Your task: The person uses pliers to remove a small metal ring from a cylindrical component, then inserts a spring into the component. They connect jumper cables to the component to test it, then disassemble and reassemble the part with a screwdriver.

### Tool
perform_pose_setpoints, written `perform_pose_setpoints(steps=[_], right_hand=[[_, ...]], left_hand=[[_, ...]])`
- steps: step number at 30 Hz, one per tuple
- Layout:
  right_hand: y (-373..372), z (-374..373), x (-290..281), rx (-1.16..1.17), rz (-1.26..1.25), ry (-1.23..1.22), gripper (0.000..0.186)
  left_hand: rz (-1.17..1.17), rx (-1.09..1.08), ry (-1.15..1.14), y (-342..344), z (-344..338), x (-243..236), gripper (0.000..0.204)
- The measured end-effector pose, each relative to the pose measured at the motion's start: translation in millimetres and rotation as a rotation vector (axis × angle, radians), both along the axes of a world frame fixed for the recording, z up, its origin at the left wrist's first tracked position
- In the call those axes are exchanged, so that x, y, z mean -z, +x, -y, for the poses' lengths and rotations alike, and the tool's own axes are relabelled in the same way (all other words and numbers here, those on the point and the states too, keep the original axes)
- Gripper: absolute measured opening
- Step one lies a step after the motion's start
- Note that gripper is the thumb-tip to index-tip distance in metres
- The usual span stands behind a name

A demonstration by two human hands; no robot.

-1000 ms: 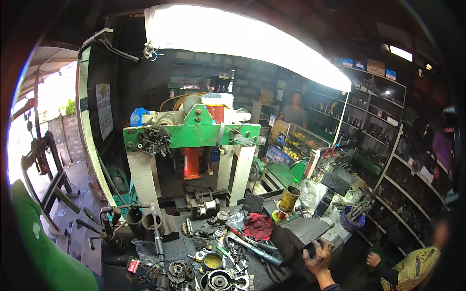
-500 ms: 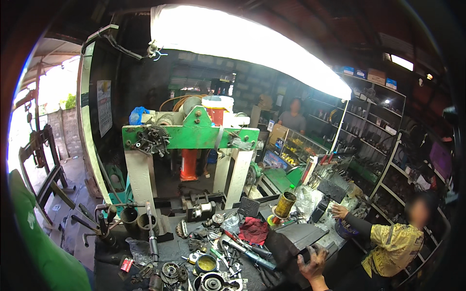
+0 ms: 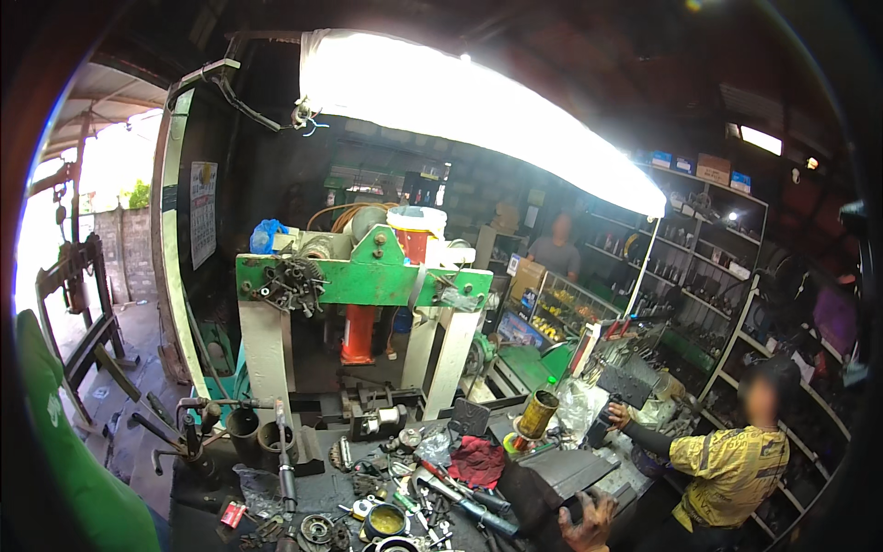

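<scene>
Rising from the lower edge, my right hand [image 3: 590,523] is raised in front of the dark workbench edge, fingers apart and slightly bent. I see nothing held in it. My left hand is out of view. Nearest to the right hand lie a dark flat panel [image 3: 561,471] and a long torque-wrench-like tool with a blue-grey shaft [image 3: 487,517]. Left of these are a red rag [image 3: 476,462], a round cup of yellowish fluid [image 3: 385,522] and several wrenches and greasy metal parts. A yellowish metal cylinder [image 3: 537,414] stands upright behind the panel.
At right, a person in a yellow shirt [image 3: 727,469] reaches a hand to a black container [image 3: 600,425]. Another person [image 3: 555,253] stands behind the display case [image 3: 563,299]. A green-and-white press frame [image 3: 359,276] rises behind the bench. Green cloth [image 3: 83,460] fills the left edge.
The view has tilted up slightly, so the bench sits lower. The yellow-shirted person's hand has moved left onto the black container. My right hand is lower in view, its fingers still apart.
</scene>
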State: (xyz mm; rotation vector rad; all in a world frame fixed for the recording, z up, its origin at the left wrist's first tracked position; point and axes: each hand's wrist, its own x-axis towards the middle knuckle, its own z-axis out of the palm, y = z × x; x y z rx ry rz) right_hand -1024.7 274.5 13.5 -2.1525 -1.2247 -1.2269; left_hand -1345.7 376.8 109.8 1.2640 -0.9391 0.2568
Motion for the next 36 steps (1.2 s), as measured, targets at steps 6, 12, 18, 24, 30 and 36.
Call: perform_pose_setpoints(steps=[6, 12, 18, 24, 30, 36], right_hand=[[-5.7, 1.1, -2.1, -0.051, -0.071, 0.018, 0.045], [-5.8, 1.3, -1.8, -0.039, -0.12, 0.006, 0.045], [-6.1, 2.0, -0.7, -0.044, -0.095, 0.019, 0.045], [-6.6, 1.3, 0.1, -0.072, -0.13, 0.017, 0.047], [-7.2, 2.0, -3.8, -0.058, -0.14, -0.005, 0.046], [-7.8, 1.8, -2.0, -0.06, -0.1, -0.005, 0.045]], left_hand=[[-0.006, 0.001, -0.012, 1.3, 0.0, 1.4, 0.057], [-0.005, 0.0, -0.009, 2.4, -1.2, 3.3, 0.058], [0.01, 0.014, -0.011, 6.9, 2.2, 7.5, 0.059], [0.016, 0.028, -0.022, 4.5, 3.3, 10.5, 0.06], [0.034, 0.039, -0.027, 5.7, 6.4, 12.8, 0.061], [0.048, 0.059, -0.038, 5.1, 6.7, 15.6, 0.062]])
